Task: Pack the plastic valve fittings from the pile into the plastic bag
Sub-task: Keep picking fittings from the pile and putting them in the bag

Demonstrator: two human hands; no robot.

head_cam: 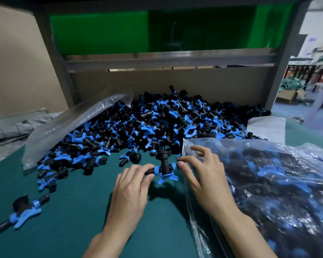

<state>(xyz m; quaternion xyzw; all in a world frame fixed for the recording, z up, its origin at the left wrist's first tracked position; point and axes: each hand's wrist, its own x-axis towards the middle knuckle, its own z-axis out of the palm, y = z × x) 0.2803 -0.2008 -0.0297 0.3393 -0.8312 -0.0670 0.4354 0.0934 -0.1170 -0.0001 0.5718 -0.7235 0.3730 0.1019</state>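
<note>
Head view: mid-task. The plastic bag [278, 183] on the right is already well filled with black-and-blue fittings. The big pile [157, 123] remains behind, so plenty is left. Left hand [131, 185] pinches the black stub of one valve fitting [162, 168], just outside the bag mouth. Right hand [199, 175] apparently pinches its other end, spare fingers spread over the bag edge. A second clear bag [73, 123], seemingly empty, lies across the pile's left side.

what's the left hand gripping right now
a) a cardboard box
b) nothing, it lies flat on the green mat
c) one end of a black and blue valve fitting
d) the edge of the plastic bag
c: the left hand pinches the black stub end of a valve fitting, while the right hand holds its other end beside the plastic bag.
</note>
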